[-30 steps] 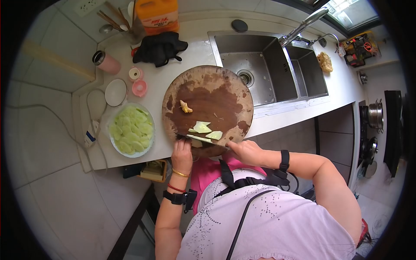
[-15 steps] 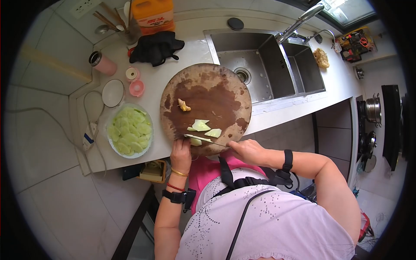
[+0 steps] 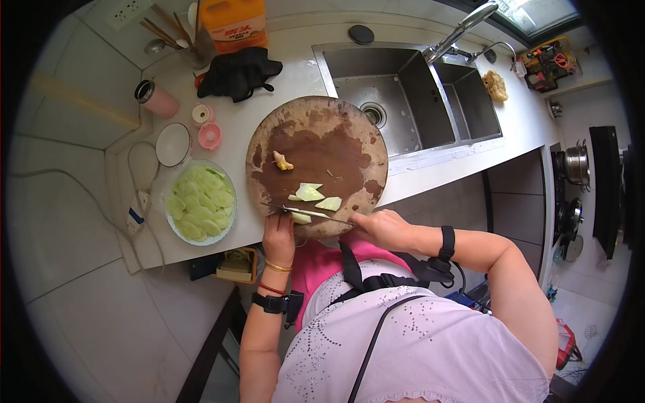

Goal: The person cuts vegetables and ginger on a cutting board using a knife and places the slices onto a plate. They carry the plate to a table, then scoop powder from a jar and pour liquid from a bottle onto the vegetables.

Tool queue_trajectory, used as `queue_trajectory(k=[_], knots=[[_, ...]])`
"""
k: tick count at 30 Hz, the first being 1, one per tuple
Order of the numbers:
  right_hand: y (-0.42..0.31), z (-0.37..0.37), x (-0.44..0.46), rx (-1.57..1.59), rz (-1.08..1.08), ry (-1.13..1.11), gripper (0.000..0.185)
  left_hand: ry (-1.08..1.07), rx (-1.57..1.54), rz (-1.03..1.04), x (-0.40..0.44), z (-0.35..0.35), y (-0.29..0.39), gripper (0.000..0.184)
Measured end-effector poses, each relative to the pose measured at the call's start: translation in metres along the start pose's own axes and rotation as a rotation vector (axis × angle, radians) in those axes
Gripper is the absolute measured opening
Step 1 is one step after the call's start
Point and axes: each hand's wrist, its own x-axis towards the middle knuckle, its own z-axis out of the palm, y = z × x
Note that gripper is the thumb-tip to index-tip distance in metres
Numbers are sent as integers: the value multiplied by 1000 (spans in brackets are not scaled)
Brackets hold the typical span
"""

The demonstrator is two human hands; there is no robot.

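On a round wooden chopping board [image 3: 342, 138], my right hand [image 3: 384, 230] is wrapped round the handle of a knife [image 3: 336, 219]. The blade reaches left across the board's near edge, close to the fingertips of my left hand [image 3: 278, 235]. Those fingers press a pale green vegetable piece [image 3: 302, 219] against the wood, partly under the blade. Just beyond the knife lie several cut pale green slices [image 3: 310, 192]. A knob of ginger [image 3: 283, 161] rests farther back on the board. Left of it stands a bowl [image 3: 232, 218] heaped with thin green slices [image 3: 200, 201].
A white dish [image 3: 173, 144], pink lid [image 3: 209, 136], pink flask [image 3: 158, 100], black cloth [image 3: 240, 72] and orange jug [image 3: 232, 25] stand on the counter left and back. Behind right is a steel sink [image 3: 410, 101] with a faucet [image 3: 463, 30]. A power strip [image 3: 137, 213] lies near the bowl.
The knife blade has shifted slightly and its tip now shows beyond my left fingertips. Both hands keep nearly the same place; the whole view has moved a little.
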Motion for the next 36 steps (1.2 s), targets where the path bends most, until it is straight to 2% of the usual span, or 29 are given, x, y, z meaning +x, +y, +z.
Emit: queue_trajectory(k=[14,16,19,21,25,27,28,29,31,33,36], knots=[[7,25,12,-72,13,27,20,12,-17,16,-3,3,-6,10],[6,19,8,-71,-74,105,20,-8,-8,22,1,-4,-9,9],[-2,-3,-1,-156,-44,161,21,20,-95,7,3,-23,-13,9],[-2,-15,-2,-221,-35,161,22,85,-54,-121,3,-40,-21,9],[-11,-34,13,-406,-134,227,21,197,-51,-219,19,-89,-22,9],[-20,-38,30,-459,-204,219,20,102,-220,-349,25,-109,-15,10],[-24,-38,39,-472,-269,225,20,80,-156,-248,26,-115,-16,13],[-29,-36,50,-476,-295,230,20,101,-140,-253,28,-120,-14,13],[-42,-32,72,-492,-410,252,21,-13,-136,-190,34,-132,-5,15],[-59,-28,92,-508,-469,255,24,-46,-168,-237,36,-137,-2,18],[-84,-22,121,-613,-589,237,32,-86,-12,-177,41,-135,-17,23]])
